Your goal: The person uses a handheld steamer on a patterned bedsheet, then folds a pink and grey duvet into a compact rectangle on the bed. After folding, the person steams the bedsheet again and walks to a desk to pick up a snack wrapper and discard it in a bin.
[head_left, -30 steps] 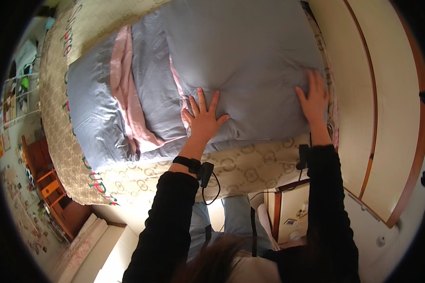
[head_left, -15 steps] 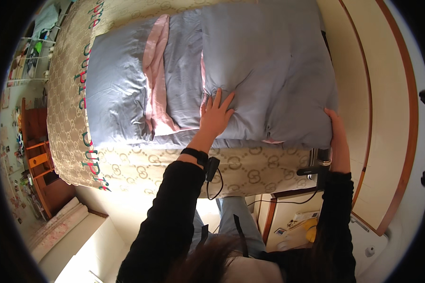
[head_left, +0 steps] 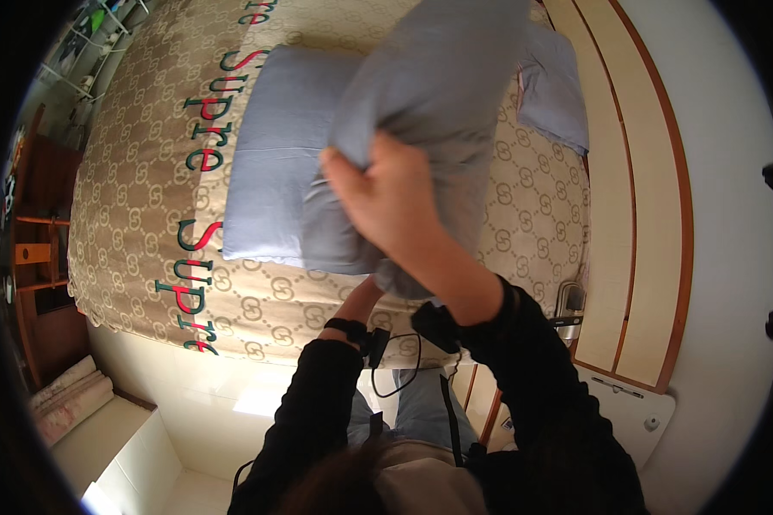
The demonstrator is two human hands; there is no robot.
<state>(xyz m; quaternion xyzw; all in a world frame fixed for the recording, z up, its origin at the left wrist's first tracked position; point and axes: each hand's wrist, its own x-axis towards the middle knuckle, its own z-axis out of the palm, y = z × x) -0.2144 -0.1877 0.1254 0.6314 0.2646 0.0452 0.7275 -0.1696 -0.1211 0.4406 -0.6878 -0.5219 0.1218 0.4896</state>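
Note:
A grey-blue quilt (head_left: 270, 163) lies on the bed, its right part lifted and folding over toward the left. My right hand (head_left: 391, 193), smeared by motion, is on the raised fold (head_left: 438, 86), with its thumb apart to the left and its fingers bent into the cloth. Below it, my left hand (head_left: 362, 300) reaches under the hanging edge of the fold. Its fingers are hidden by the quilt, so only the wrist side shows. Black bands with small black devices sit on both wrists.
A patterned beige-brown bedspread (head_left: 524, 206) covers the bed. A grey-blue pillow (head_left: 554, 90) lies at the right, against a cream headboard (head_left: 610, 172) with wooden trim. A small metallic object (head_left: 569, 300) rests near the bed's right front corner. Brown wooden furniture (head_left: 39, 253) stands at the left.
The quilt's right part has been raised and swung left, uncovering the pillow and bedspread. My right hand has moved from the right edge to the middle. My left hand has gone under the cloth.

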